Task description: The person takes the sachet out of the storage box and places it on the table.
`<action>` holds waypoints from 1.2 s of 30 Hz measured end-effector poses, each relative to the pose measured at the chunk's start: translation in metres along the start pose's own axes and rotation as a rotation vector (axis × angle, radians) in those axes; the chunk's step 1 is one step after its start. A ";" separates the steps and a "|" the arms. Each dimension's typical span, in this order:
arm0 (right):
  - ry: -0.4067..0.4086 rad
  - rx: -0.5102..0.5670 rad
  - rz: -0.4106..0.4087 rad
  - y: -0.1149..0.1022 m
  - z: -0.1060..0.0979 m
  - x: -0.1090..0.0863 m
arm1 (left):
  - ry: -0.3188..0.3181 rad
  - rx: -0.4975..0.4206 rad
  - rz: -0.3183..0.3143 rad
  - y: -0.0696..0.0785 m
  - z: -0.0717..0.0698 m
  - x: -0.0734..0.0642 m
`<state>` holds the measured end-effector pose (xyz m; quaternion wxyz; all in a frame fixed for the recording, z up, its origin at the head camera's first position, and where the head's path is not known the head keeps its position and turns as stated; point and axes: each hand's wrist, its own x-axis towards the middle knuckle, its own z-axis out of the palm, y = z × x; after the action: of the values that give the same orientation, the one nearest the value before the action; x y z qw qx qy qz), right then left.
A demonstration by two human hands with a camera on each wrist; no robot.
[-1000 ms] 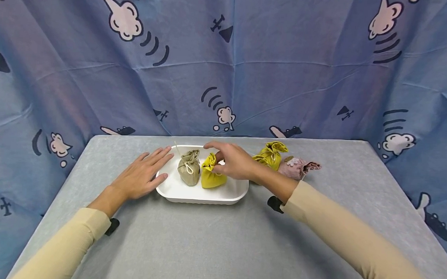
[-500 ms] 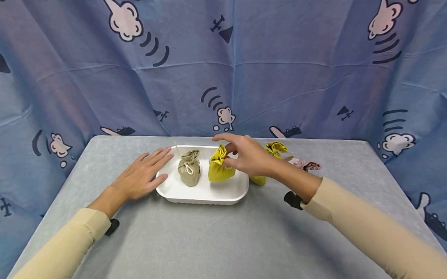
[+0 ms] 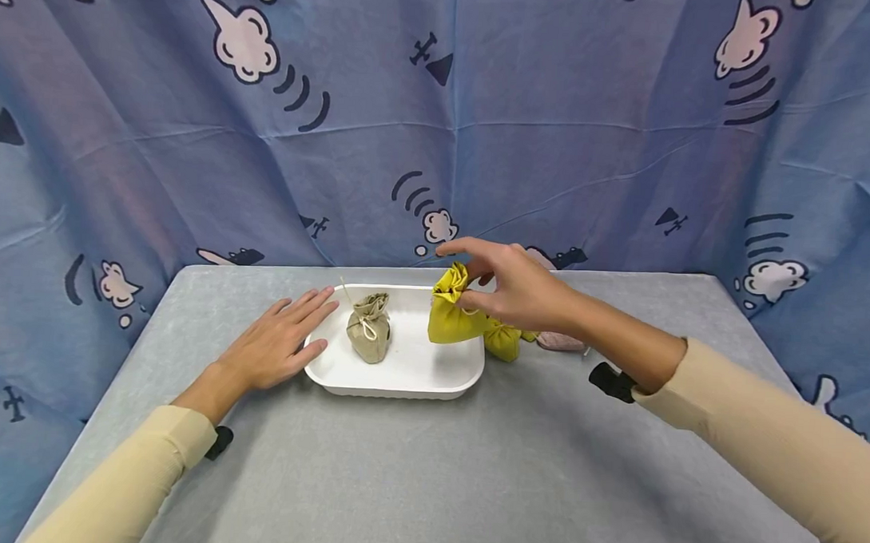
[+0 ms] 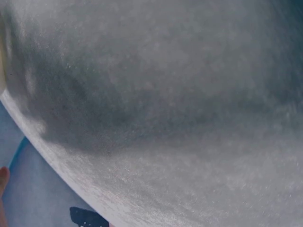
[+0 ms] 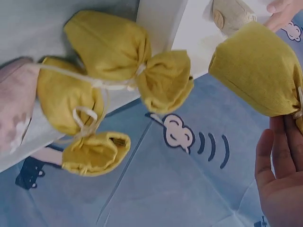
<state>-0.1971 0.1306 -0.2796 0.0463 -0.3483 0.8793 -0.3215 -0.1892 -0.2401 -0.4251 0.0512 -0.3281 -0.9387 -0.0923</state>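
Observation:
My right hand (image 3: 528, 291) pinches a yellow drawstring pouch (image 3: 453, 322) by its gathered neck, above the right end of a white tray (image 3: 402, 382). In the right wrist view that pouch (image 5: 258, 68) hangs beside my fingers. My left hand (image 3: 274, 342) lies with straight fingers at the tray's left rim. A beige drawstring pouch (image 3: 368, 337) with a white tie stands inside the tray, left of its middle. The left wrist view shows mostly the grey tabletop (image 4: 165, 71).
Right of the tray are two more yellow pouches, one close to the tray (image 5: 111, 42) and one behind it (image 5: 68, 97), with a pink pouch (image 5: 16, 101) beside them. My right hand and forearm partly cover them in the head view. A blue patterned curtain (image 3: 439, 144) hangs behind the table.
My right hand has lifted the yellow pouch from the tray beside the beige one and carried it up and to the right. My left hand has not moved.

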 end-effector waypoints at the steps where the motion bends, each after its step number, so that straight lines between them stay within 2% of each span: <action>1: 0.004 -0.002 0.000 0.001 -0.002 -0.002 | 0.000 -0.001 -0.001 0.000 0.000 0.000; 8: 0.038 0.011 -0.005 0.011 -0.015 -0.023 | -0.006 -0.002 -0.005 0.000 0.000 -0.001; 19: 0.063 -0.004 0.044 0.028 -0.028 -0.052 | -0.018 -0.012 -0.018 -0.001 -0.002 -0.002; 24: 0.057 -0.022 0.063 0.037 -0.029 -0.062 | -0.017 -0.018 -0.020 -0.001 -0.002 -0.003; 31: 0.047 -0.006 0.152 0.054 -0.026 -0.076 | -0.019 -0.013 -0.012 -0.001 -0.002 -0.002; 36: 0.057 0.007 0.138 0.070 -0.021 -0.083 | -0.009 -0.005 0.000 -0.001 0.000 0.000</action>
<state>-0.1813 0.2337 -0.3163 0.0446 -0.2774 0.9011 -0.3304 -0.1898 -0.2407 -0.4249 0.0459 -0.3289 -0.9386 -0.0932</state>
